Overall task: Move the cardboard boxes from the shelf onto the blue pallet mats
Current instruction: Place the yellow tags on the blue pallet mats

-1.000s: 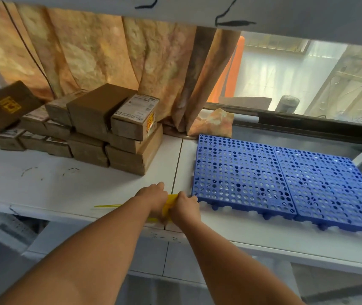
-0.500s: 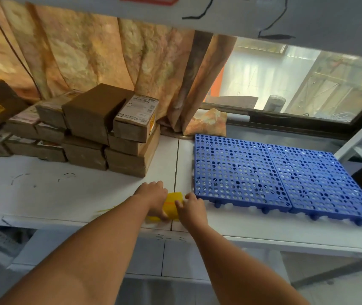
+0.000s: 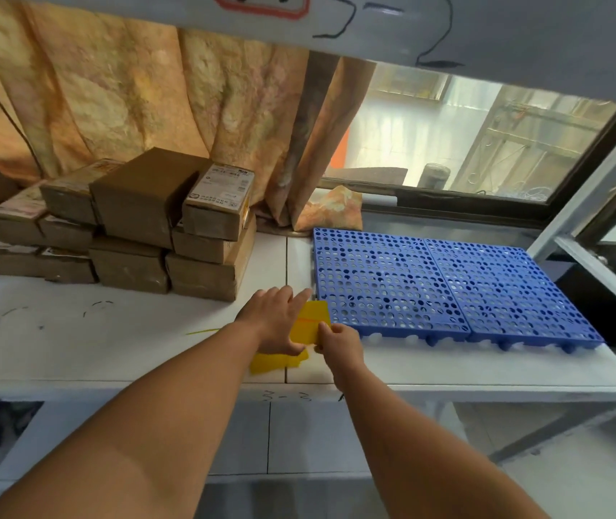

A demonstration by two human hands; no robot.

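Note:
Several brown cardboard boxes [image 3: 141, 234] are stacked on the left half of the white shelf [image 3: 74, 339], some bearing white labels. Two joined blue perforated pallet mats [image 3: 448, 286] lie on the right half, with nothing on them. A yellow sheet [image 3: 308, 322] lies on the shelf just left of the mats' front corner. My left hand [image 3: 274, 322] rests flat over the yellow sheet with fingers stretched out. My right hand [image 3: 338, 340] pinches the sheet's right edge.
An orange patterned curtain [image 3: 130, 106] hangs behind the boxes. A window [image 3: 467, 133] is behind the mats. An upper shelf [image 3: 448, 24] runs overhead. A metal shelf upright [image 3: 591, 189] stands at the right. Bare shelf lies in front of the boxes.
The yellow sheet has been spread out wider and further toward the mats. My left hand's fingers have stretched flat over it, and my right hand has shifted slightly right along its edge.

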